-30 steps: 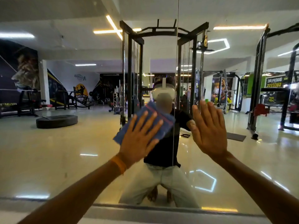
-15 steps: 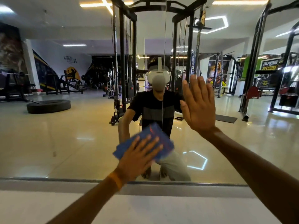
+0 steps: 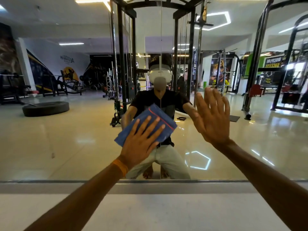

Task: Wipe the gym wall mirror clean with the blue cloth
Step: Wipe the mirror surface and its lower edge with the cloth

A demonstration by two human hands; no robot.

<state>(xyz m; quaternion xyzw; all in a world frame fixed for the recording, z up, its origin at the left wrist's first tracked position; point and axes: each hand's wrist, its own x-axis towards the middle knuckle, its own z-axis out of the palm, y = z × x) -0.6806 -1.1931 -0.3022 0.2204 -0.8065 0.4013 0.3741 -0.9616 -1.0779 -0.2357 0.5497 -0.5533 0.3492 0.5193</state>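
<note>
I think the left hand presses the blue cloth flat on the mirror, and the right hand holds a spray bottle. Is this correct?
Not quite. The head view shows the right hand holding nothing: it is open, fingers spread, raised at the mirror. The left hand does press the blue cloth flat on the mirror.

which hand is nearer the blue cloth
Left. The left hand presses flat on the blue cloth; the right hand is spread open to the cloth's right, not touching it.

Left hand [image 3: 141, 144], right hand [image 3: 213, 120] flat, outstretched
</note>
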